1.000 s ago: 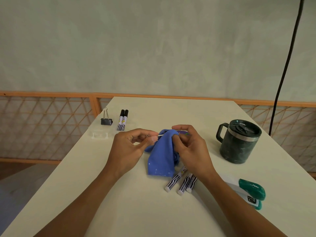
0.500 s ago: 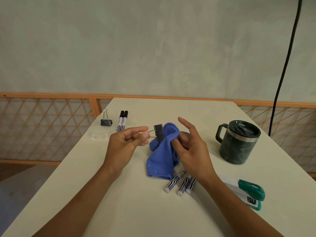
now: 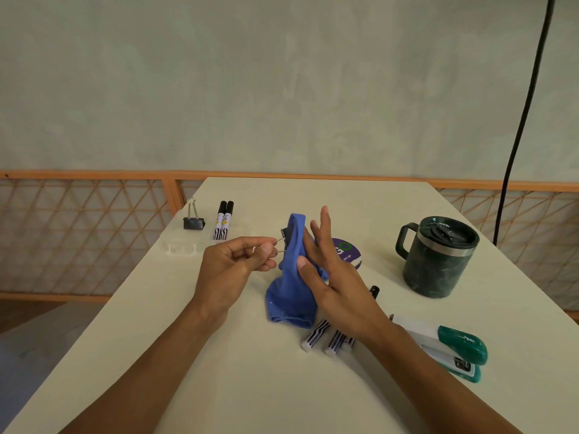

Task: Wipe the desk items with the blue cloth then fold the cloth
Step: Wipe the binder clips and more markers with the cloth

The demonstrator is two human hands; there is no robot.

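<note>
The blue cloth (image 3: 292,277) hangs in the air over the cream desk (image 3: 250,386), its lower end resting near the markers. My right hand (image 3: 332,277) holds it with the thumb pressed on the cloth and the fingers straight behind it. My left hand (image 3: 232,264) pinches the wire handles of a black binder clip (image 3: 285,236), whose body touches the cloth's upper part.
A second binder clip (image 3: 193,221) and two black-capped markers (image 3: 223,223) lie at the back left, beside a clear plastic piece (image 3: 181,248). A purple round sticker (image 3: 347,253) lies behind my right hand. Several white markers (image 3: 326,338), a green stapler (image 3: 451,349) and a dark mug (image 3: 438,255) sit right.
The binder clip came out of the cloth, pulled left by my left hand. My right hand opened its fingers and lifted the cloth higher, uncovering the purple sticker.
</note>
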